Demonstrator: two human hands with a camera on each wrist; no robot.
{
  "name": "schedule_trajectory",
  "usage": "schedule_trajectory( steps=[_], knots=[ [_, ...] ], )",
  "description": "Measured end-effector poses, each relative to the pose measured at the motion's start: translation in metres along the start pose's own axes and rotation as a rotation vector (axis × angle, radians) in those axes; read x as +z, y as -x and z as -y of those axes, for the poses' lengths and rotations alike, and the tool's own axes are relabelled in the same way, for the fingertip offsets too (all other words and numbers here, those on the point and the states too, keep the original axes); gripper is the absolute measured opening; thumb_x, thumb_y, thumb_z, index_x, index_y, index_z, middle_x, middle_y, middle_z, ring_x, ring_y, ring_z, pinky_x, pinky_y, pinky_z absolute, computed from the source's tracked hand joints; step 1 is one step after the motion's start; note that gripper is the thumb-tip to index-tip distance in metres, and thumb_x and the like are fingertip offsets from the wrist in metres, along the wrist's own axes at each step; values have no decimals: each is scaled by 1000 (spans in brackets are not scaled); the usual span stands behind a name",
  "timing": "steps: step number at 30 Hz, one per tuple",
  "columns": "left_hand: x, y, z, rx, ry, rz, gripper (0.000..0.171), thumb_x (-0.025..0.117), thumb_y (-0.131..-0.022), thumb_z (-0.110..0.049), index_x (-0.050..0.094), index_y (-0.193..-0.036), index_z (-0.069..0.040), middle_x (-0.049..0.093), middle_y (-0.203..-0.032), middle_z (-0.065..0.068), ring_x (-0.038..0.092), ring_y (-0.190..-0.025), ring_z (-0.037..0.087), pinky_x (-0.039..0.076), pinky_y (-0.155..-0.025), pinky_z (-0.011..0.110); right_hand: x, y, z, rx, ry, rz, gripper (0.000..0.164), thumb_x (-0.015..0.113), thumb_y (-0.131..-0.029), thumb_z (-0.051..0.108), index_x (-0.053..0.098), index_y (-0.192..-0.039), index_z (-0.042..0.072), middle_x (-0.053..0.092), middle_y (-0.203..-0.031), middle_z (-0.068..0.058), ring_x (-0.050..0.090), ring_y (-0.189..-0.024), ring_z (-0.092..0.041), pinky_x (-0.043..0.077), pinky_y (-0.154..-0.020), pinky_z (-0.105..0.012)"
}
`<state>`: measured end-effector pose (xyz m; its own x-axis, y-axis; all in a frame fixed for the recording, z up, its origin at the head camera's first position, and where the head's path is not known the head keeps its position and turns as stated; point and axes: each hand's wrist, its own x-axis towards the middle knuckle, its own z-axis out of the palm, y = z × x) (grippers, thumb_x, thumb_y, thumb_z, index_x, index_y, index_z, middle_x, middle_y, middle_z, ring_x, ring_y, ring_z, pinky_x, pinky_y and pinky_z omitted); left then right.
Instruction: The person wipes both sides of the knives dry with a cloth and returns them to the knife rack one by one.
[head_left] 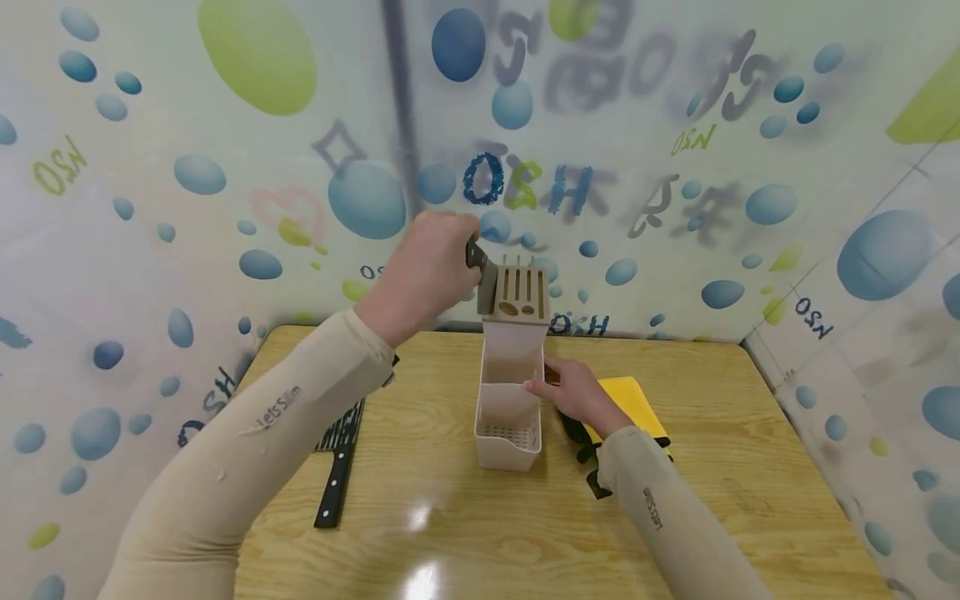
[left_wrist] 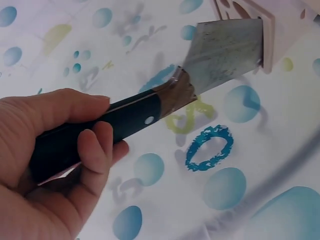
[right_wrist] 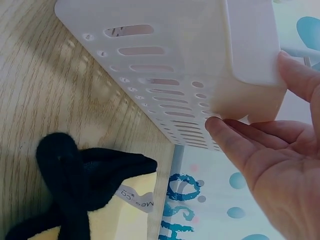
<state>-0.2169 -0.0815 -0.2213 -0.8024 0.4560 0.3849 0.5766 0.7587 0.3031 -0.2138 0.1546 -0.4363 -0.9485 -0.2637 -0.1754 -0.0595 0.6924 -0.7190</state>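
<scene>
My left hand grips a kitchen knife by its black riveted handle. The broad grey blade points down, its end at the left edge of the slotted brown top of a tall white knife holder. Whether the blade's end sits in a slot or beside it, I cannot tell. The holder stands upright on the table, with open compartments in front. On its right side my right hand holds it, thumb at the compartment rim and fingers against the perforated wall.
Left on the wooden table lies a black-handled utensil with a dark, light-striped head, partly behind my left sleeve. A yellow cloth item with black straps lies right of the holder. A patterned backdrop rises behind.
</scene>
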Motion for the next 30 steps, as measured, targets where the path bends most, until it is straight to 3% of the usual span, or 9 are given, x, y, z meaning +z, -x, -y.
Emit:
schedule_trajectory(
  steps=[6, 15, 21, 30],
  knots=[
    [4, -3, 10, 44, 24, -80, 12, 73, -88, 0, 65, -97, 1, 70, -90, 15, 65, -77, 28, 55, -68, 37, 1, 2, -1, 2, -17, -11, 64, 65, -103, 33, 43, -156, 5, 54, -151, -19, 56, -134, -37, 47, -108, -52],
    [6, -11, 15, 39, 75, -90, 20, 75, -91, -6, 64, -106, 1, 71, -97, 15, 72, -81, 28, 60, -73, 37, 3, 3, -1, 26, -50, -26, 68, 67, -102, 35, 40, -158, 7, 51, -153, -18, 55, -136, -37, 46, -109, -52],
    [10, -17, 21, 18, 94, -99, 21, 77, -92, -9, 64, -104, 1, 71, -90, 16, 70, -69, 26, 59, -65, 36, 4, 3, -1, 26, -49, -35, 66, 66, -103, 34, 41, -158, 7, 52, -153, -17, 56, -135, -36, 47, -108, -51],
    [13, -26, 27, 35, 76, -122, 22, 79, -92, -13, 61, -98, -2, 67, -81, 13, 63, -61, 23, 53, -59, 34, 7, 3, -2, 25, -65, -39, 63, 66, -103, 31, 43, -157, 8, 54, -152, -16, 57, -134, -36, 48, -107, -51]
  ],
)
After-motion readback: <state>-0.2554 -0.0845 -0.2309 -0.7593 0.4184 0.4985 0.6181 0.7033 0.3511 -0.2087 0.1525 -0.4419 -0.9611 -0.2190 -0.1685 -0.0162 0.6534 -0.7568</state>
